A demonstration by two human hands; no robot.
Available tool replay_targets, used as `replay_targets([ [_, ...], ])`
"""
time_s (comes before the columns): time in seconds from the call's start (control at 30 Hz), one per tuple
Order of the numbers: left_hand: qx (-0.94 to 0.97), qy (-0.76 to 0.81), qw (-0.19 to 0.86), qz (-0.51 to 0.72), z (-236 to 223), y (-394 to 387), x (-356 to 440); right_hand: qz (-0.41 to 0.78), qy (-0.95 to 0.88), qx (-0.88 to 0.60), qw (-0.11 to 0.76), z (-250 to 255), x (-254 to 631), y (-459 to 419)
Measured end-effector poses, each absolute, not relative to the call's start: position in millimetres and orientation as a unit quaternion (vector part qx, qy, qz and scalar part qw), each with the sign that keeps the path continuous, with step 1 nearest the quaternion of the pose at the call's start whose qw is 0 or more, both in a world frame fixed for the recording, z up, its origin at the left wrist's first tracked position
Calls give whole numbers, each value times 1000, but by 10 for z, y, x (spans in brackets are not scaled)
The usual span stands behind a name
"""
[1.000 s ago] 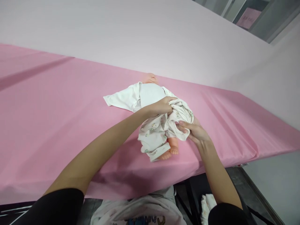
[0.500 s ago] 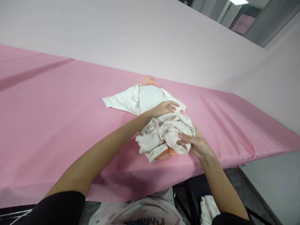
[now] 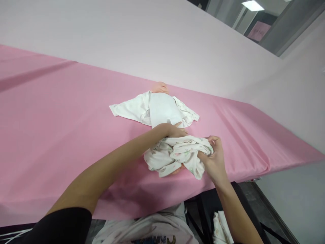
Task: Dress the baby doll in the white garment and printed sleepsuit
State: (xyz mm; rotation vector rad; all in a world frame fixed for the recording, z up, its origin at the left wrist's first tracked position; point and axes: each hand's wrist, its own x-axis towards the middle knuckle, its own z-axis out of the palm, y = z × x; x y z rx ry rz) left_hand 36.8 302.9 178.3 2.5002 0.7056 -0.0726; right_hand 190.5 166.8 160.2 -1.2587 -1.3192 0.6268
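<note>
A baby doll (image 3: 160, 87) lies on its back on the pink-covered table, head away from me. A white top (image 3: 162, 105) is on it, with one plain sleeve spread out to the left and a printed sleeve to the right. White printed baby pants (image 3: 182, 150) are bunched over its legs, with toes peeking out below. At the upper edge of the bunched cloth rests my left hand (image 3: 176, 130), its visible fingers stretched out and partly hidden. My right hand (image 3: 213, 154) pinches the right side of the pants between thumb and fingers.
The pink sheet (image 3: 63, 135) covers the table and hangs over its front edge. Behind it rises a white wall (image 3: 127, 37). Down to the right, a folded white cloth (image 3: 222, 227) lies on a black chair (image 3: 209, 206).
My left hand has moved down toward the doll's waist. My right hand has shifted its hold upward, and the pants hang lower and looser at the right. More of the top's front shows.
</note>
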Motion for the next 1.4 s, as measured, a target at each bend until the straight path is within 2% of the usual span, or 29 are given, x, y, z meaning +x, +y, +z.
replay_targets([
  [0.1,939,244,231,-66,1812,2952,410,150,-597,-508,602,1576,1851,1684],
  [0.2,963,188,190,-30,1864,2891,425,82,-644,-493,579,1573,1844,1675],
  [0.33,960,161,229,23,1954,2876,391,6,-662,-473,581,1609,1879,1576],
  [0.43,959,141,237,58,2016,2887,359,-1,-691,-438,575,1651,1898,1446],
  [0.63,955,145,222,133,2074,2933,342,-11,-771,-378,512,1673,1858,1231],
  [0.77,939,138,269,164,2110,2997,305,-21,-713,-424,558,1661,1838,1278],
  [0.87,941,111,300,112,2108,3028,281,-58,-646,-461,605,1673,1849,1403],
  [0.97,942,73,317,77,2088,3036,272,-99,-614,-486,614,1701,1875,1522],
  [1.2,947,74,296,102,2114,3002,260,-253,-632,-534,502,1774,1933,1549],
  [1.27,950,103,278,100,2116,2989,264,-214,-638,-533,512,1769,1903,1510],
  [1.4,946,173,260,91,2123,2960,270,-86,-595,-524,603,1746,1816,1446],
])
